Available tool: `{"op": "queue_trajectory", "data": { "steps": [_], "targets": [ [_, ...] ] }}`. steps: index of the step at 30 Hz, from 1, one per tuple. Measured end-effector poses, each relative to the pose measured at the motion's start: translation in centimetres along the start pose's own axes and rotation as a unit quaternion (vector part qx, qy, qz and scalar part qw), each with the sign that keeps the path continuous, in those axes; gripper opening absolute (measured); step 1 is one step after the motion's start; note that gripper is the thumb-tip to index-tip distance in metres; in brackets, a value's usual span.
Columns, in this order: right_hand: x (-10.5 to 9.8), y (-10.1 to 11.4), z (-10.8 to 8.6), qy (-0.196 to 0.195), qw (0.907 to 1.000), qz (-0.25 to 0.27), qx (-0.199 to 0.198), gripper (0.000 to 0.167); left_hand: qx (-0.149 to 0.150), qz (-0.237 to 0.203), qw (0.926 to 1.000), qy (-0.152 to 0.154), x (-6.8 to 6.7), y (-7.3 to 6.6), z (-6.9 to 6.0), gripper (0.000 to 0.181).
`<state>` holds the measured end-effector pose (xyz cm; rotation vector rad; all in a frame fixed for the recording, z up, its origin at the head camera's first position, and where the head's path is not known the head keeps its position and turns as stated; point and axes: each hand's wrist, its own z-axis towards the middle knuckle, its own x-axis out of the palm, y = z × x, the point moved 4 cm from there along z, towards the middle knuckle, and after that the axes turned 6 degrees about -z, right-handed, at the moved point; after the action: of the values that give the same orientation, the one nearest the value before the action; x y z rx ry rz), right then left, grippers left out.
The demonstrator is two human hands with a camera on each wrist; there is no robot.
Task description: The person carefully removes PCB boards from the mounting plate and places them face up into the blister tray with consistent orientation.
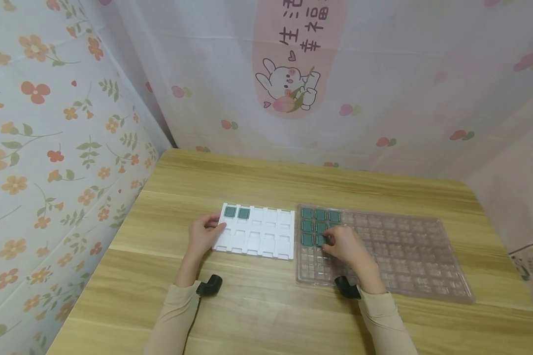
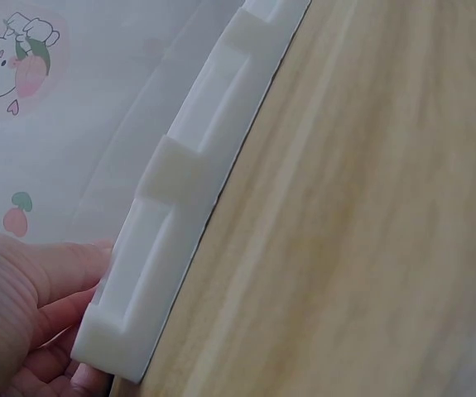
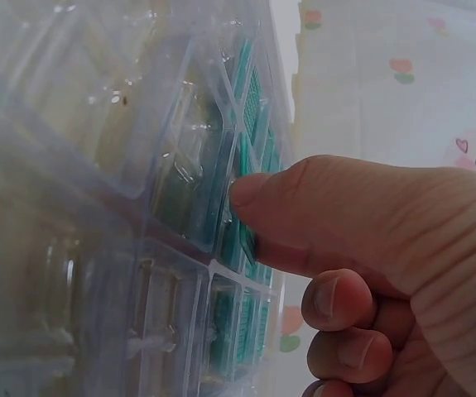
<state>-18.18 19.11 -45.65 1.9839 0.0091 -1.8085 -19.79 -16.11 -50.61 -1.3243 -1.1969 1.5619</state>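
A white compartment tray [image 1: 270, 234] lies on the table, with two green square circuit chips [image 1: 237, 212] in its far row at the left end. My left hand [image 1: 202, 234] grips that tray's left edge, the thumb near the top and the other fingers against the side. To the right lies a larger clear plastic tray [image 1: 399, 251], with several green chips [image 1: 307, 227] in its left columns. Over its second column my right hand [image 1: 348, 246] pinches one green chip [image 3: 245, 223] between thumb and forefinger. The forefinger is mostly hidden behind the thumb in the right wrist view.
Both trays rest side by side on a wood-grain table [image 1: 253, 315]. A printed curtain [image 1: 382, 98] hangs behind it, and a floral curtain [image 1: 62, 162] hangs at the left. Black wrist mounts [image 1: 210, 285] are strapped on both wrists.
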Motion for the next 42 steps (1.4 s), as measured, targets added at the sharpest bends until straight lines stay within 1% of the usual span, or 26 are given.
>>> {"op": "queue_trajectory", "data": {
  "steps": [9, 14, 23, 34, 39, 42],
  "targets": [
    [0.0, -0.1, 0.0, 0.004, 1.0000, 0.003, 0.002, 0.024, 0.008, 0.003, 1.0000, 0.001, 0.0, 0.1, 0.0, 0.028],
    [0.1, -0.1, 0.0, 0.003, 1.0000, 0.006, 0.000, 0.024, 0.007, 0.001, 1.0000, 0.002, 0.0, 0.0, 0.0, 0.028],
    [0.1, 0.0, 0.1, -0.014, 0.9998, 0.012, -0.008, 0.022, 0.010, -0.002, 0.9999, 0.002, 0.0, 0.0, 0.0, 0.028],
    [-0.3, 0.9, 0.9, -0.034, 0.9990, 0.022, -0.020, 0.025, 0.002, 0.001, 1.0000, 0.000, 0.0, 0.1, 0.0, 0.029],
    [-0.3, 1.3, 1.4, -0.030, 0.9991, 0.027, -0.012, 0.027, 0.003, 0.004, 1.0000, 0.000, 0.0, 0.1, 0.0, 0.029],
    [-0.4, 1.7, 1.6, -0.029, 0.9991, 0.026, -0.016, 0.027, 0.004, 0.003, 1.0000, 0.001, 0.0, 0.0, 0.1, 0.029]
  ]
}}
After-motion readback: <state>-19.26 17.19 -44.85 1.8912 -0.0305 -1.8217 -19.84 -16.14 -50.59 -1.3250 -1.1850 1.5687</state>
